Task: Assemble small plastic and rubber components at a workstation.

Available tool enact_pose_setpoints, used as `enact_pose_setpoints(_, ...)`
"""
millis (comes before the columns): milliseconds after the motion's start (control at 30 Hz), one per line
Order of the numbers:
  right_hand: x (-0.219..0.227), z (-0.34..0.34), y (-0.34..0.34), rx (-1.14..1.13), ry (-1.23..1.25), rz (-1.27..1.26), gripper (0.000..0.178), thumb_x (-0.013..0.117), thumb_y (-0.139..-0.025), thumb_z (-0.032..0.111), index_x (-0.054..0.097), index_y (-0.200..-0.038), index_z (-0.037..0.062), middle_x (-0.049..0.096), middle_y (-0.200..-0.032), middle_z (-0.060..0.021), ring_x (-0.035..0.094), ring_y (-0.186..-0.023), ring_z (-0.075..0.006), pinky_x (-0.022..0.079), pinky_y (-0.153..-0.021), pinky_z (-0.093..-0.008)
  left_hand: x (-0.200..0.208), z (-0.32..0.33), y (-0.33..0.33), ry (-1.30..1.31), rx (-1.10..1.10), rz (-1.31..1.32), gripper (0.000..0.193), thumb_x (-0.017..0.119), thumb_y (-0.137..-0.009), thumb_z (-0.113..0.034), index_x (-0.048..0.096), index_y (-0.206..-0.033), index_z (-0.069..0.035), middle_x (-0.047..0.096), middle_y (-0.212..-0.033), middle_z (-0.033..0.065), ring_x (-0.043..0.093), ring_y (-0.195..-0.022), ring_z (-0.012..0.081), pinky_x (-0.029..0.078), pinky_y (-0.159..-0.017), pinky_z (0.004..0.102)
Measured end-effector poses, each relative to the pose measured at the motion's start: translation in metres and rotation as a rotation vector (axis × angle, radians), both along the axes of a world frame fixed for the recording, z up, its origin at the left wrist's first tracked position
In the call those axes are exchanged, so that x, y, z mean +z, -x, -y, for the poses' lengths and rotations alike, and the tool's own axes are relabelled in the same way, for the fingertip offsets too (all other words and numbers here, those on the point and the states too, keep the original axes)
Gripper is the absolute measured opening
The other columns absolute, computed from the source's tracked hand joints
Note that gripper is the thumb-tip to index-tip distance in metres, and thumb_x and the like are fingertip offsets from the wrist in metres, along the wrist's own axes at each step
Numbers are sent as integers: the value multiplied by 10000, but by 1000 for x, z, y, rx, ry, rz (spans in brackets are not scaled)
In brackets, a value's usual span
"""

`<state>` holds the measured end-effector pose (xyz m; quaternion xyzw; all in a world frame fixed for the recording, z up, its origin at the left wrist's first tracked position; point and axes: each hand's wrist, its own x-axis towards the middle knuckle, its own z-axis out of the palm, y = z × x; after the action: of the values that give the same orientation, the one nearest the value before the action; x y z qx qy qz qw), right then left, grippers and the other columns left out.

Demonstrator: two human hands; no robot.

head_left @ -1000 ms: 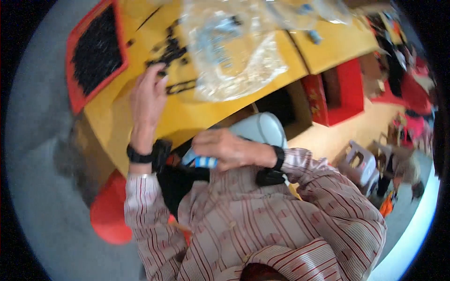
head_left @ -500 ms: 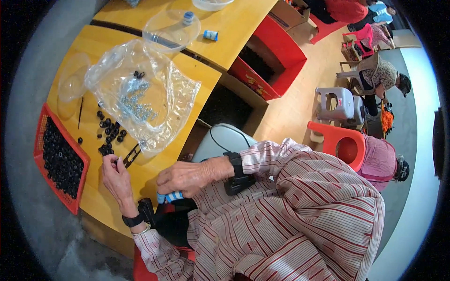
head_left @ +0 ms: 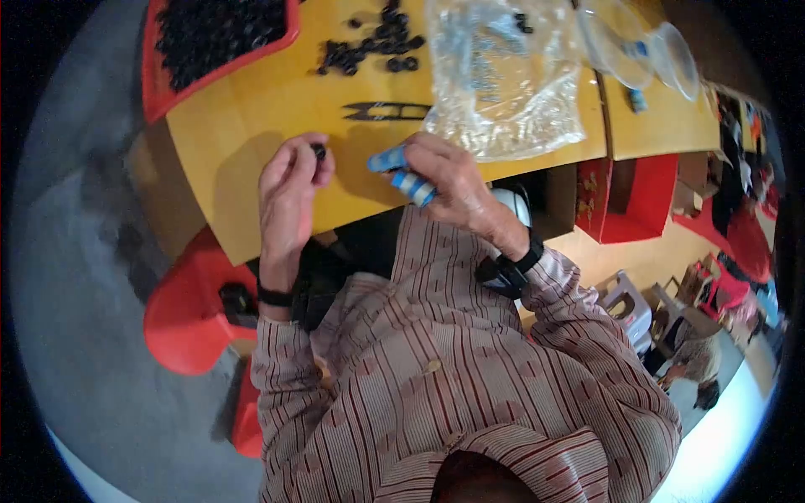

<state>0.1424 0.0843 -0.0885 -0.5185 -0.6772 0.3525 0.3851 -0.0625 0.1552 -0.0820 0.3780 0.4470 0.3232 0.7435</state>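
My left hand (head_left: 292, 189) is raised over the near edge of the yellow table, pinching a small black ring (head_left: 319, 151) at its fingertips. To its right, my right hand (head_left: 453, 180) is closed in a pinch. Blue-and-white striped sleeves (head_left: 413, 188) seem to cover its thumb and forefinger; anything between those tips is too small to make out. Beyond the hands lie black thread snips (head_left: 386, 111), touching the clear plastic bag (head_left: 537, 126). Loose black rings (head_left: 369, 50) are scattered farther back. Many more fill a red basket (head_left: 289, 29) at the far left.
Small silvery-blue pieces (head_left: 495, 63) lie at the bag. Clear plastic tubs (head_left: 671, 63) and a striped tube (head_left: 637, 101) are on the adjoining yellow table. A red box (head_left: 629, 226) stands below at right, a red stool (head_left: 180, 310) at left. Other people sit far right.
The view has swung round, moving the table to the top. My left hand has come away from the ring pile with a black ring. My right hand has risen above the table edge.
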Motion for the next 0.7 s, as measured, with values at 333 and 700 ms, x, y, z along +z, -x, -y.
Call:
enact_pose_setpoints(333, 12, 3, 9, -13, 17, 13, 256, 640, -739, 28, 609, -992, 54, 533, -781, -116, 553, -737, -301, 474, -641, -357, 4, 14, -9, 229, 27, 539, 303, 476, -933, -235, 504, -1059, 39, 486, -784, 46, 408, -677, 112, 356, -631, 252)
enact_pose_setpoints(700, 29, -4, 20, -162, 260, -218, 290, 613, -779, -9, 568, -1064, 19, 598, -866, -98, 613, -750, -185, 500, -646, -277, 6, 14, -5, 266, 81, 454, 248, 501, -920, -187, 511, -1049, 25, 521, -836, 68, 481, -758, 136, 386, -682, 250)
